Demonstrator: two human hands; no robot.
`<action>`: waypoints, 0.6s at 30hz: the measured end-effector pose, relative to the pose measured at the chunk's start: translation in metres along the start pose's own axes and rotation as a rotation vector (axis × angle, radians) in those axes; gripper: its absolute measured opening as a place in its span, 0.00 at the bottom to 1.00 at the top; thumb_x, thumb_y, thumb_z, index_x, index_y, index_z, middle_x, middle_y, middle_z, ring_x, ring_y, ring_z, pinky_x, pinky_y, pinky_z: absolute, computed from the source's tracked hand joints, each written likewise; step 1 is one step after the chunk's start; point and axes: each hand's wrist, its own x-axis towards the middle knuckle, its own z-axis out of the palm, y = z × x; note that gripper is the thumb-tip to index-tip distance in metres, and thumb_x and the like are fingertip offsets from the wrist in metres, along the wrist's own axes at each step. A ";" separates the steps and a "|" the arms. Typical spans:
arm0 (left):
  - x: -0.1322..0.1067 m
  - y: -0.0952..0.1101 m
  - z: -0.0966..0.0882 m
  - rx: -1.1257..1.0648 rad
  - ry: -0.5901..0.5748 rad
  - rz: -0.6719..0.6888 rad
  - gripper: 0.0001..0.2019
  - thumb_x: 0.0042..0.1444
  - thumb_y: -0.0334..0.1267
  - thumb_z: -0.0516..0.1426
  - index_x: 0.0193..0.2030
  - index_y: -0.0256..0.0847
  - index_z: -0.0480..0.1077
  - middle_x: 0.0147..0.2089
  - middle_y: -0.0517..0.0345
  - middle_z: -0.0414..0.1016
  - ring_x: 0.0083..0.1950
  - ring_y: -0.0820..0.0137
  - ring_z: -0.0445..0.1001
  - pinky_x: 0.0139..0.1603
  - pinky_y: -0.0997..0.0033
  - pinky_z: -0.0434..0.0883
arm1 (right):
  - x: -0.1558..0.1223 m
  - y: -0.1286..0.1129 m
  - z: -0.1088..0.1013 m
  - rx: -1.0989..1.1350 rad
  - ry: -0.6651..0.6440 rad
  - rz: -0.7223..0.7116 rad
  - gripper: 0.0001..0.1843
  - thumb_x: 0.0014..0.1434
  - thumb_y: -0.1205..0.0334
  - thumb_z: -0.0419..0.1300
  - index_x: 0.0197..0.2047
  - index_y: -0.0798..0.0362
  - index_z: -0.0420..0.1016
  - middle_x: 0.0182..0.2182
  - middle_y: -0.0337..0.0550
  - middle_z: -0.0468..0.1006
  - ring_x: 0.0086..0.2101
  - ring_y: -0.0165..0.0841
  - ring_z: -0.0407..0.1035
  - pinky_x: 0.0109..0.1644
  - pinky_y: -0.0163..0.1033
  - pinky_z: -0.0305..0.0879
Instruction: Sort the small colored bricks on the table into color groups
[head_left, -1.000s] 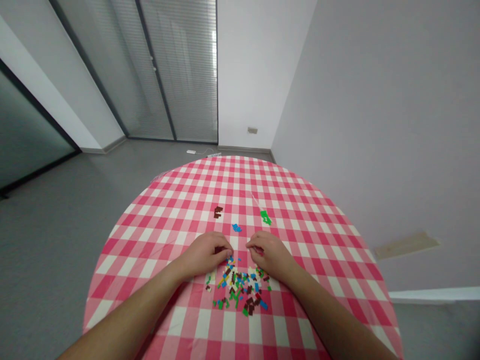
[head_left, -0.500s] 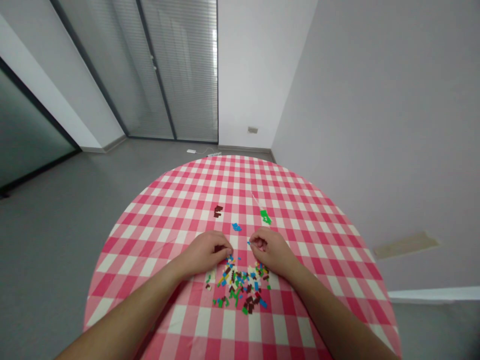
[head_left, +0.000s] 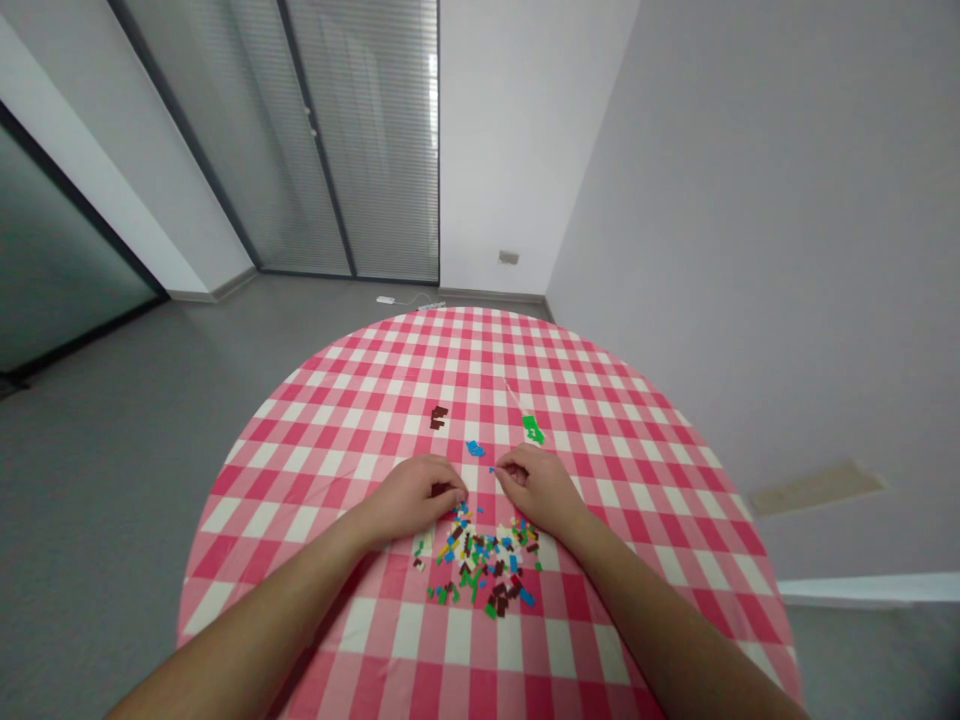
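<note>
A loose pile of small building bricks (head_left: pixel 487 565) in blue, green, brown, yellow and white lies close to me. My left hand (head_left: pixel 420 495) rests at the pile's upper left, fingers curled and fingertips down by some blue bricks; whether they hold one is hidden. To the right, my right hand (head_left: pixel 536 485) pinches a small blue brick (head_left: pixel 492 469) at its fingertips, just above the pile. Ahead of both hands lies a little group of blue bricks (head_left: pixel 475 449). Farther off are a brown group (head_left: pixel 439 417) on the left and a green group (head_left: pixel 533 430) on the right.
Everything lies on a round table with a red-and-white checked tablecloth (head_left: pixel 405 640). Behind it stand a glass partition with blinds (head_left: pixel 375 150) and a white wall. A power strip (head_left: pixel 431 306) and cable are on the floor past the far edge.
My right hand has shifted slightly away from me and left with the blue brick, toward the blue group. My left hand has hardly moved. The view has tilted a little.
</note>
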 end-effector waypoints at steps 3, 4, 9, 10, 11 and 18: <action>0.000 0.000 0.000 -0.014 -0.001 0.008 0.09 0.60 0.33 0.55 0.32 0.41 0.76 0.35 0.58 0.79 0.39 0.68 0.74 0.44 0.68 0.68 | -0.001 -0.003 -0.003 0.021 -0.038 -0.097 0.06 0.57 0.71 0.59 0.31 0.54 0.77 0.28 0.42 0.75 0.31 0.32 0.69 0.36 0.36 0.64; 0.000 0.000 0.000 -0.022 -0.003 0.008 0.10 0.60 0.33 0.55 0.32 0.41 0.76 0.35 0.58 0.79 0.39 0.68 0.74 0.43 0.68 0.68 | -0.002 -0.004 -0.003 0.019 -0.050 -0.125 0.06 0.57 0.71 0.59 0.32 0.54 0.78 0.29 0.43 0.75 0.32 0.33 0.69 0.37 0.36 0.64; 0.000 0.000 0.000 -0.023 -0.004 -0.009 0.10 0.60 0.34 0.55 0.33 0.40 0.77 0.35 0.57 0.79 0.39 0.67 0.75 0.44 0.68 0.68 | -0.002 -0.004 -0.002 -0.011 -0.057 -0.161 0.10 0.61 0.69 0.57 0.40 0.54 0.81 0.35 0.47 0.77 0.36 0.35 0.71 0.40 0.39 0.68; -0.001 -0.001 -0.001 -0.016 -0.005 -0.016 0.10 0.60 0.35 0.55 0.33 0.40 0.77 0.35 0.57 0.79 0.39 0.67 0.75 0.44 0.68 0.69 | -0.002 -0.003 -0.002 -0.011 -0.055 -0.162 0.11 0.61 0.68 0.57 0.41 0.54 0.81 0.36 0.48 0.78 0.37 0.36 0.72 0.42 0.40 0.69; -0.001 -0.001 -0.001 -0.012 -0.006 -0.022 0.10 0.60 0.35 0.55 0.33 0.40 0.77 0.35 0.57 0.79 0.40 0.67 0.75 0.44 0.68 0.69 | -0.002 -0.003 -0.001 -0.009 -0.054 -0.162 0.12 0.61 0.69 0.56 0.42 0.53 0.81 0.38 0.49 0.78 0.39 0.36 0.72 0.43 0.41 0.70; -0.001 -0.005 -0.001 -0.043 -0.006 -0.024 0.09 0.60 0.35 0.55 0.35 0.40 0.78 0.36 0.57 0.79 0.39 0.68 0.75 0.44 0.69 0.70 | -0.002 -0.001 -0.001 -0.019 -0.066 -0.117 0.14 0.62 0.66 0.56 0.46 0.53 0.81 0.45 0.51 0.81 0.45 0.40 0.74 0.52 0.47 0.71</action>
